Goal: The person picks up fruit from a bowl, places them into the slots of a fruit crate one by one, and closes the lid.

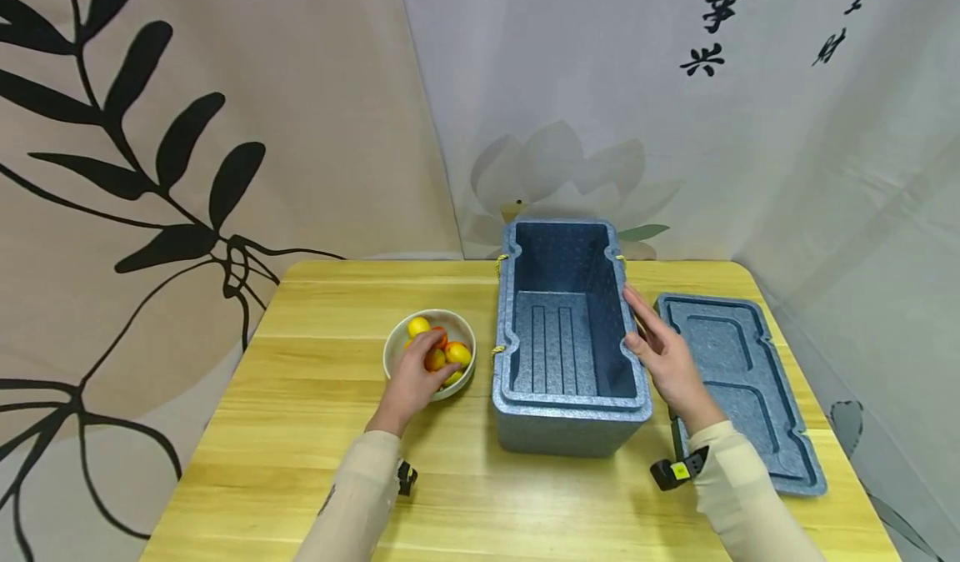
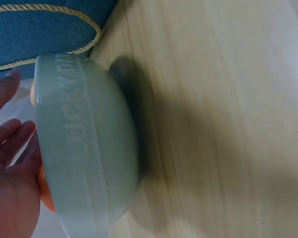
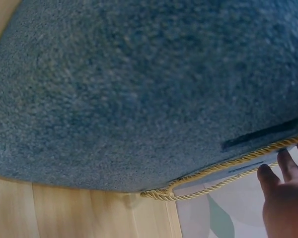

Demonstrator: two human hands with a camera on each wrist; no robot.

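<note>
Several small fruits (image 1: 458, 353) sit in a bowl (image 2: 89, 144) left of the open blue-grey box (image 1: 573, 433). The left hand (image 1: 411, 374) reaches in, thumb and fingers apart, seemingly picking; the next move calls for a gentle pinch. On the box's right rim rests the right hand (image 1: 670, 368), fingers extended. Right of the box lies a lid (image 1: 722, 345).

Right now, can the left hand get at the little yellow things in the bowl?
Yes, it looks so: the left hand is over the open bowl, and nothing else seems to block the yellow things inside.
</note>
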